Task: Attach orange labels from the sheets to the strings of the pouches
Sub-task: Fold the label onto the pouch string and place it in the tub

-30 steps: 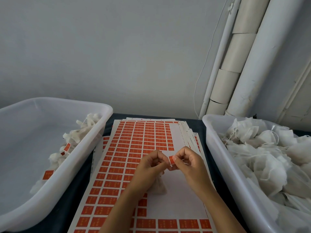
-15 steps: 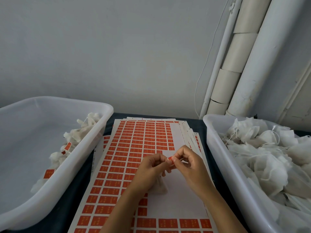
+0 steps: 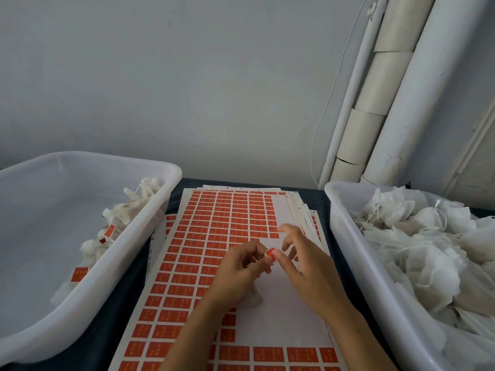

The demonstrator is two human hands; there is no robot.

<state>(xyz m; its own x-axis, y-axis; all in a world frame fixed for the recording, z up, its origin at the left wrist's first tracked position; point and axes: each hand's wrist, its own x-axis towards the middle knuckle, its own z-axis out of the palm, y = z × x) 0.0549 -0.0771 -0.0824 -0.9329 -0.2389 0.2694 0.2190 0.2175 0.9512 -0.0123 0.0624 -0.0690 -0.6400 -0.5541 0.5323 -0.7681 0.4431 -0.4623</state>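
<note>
Left grip pinches orange label; right grip just beside it.

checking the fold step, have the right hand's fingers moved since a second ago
Yes. The right hand has opened, its fingers lifting off the orange label and spreading toward the far end of the label sheet.

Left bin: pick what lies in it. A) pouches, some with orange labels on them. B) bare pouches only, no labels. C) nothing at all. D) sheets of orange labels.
A: the left bin holds a small heap of white pouches along its right wall, with orange labels showing among them; the label sheets lie on the table between the two bins.
</note>
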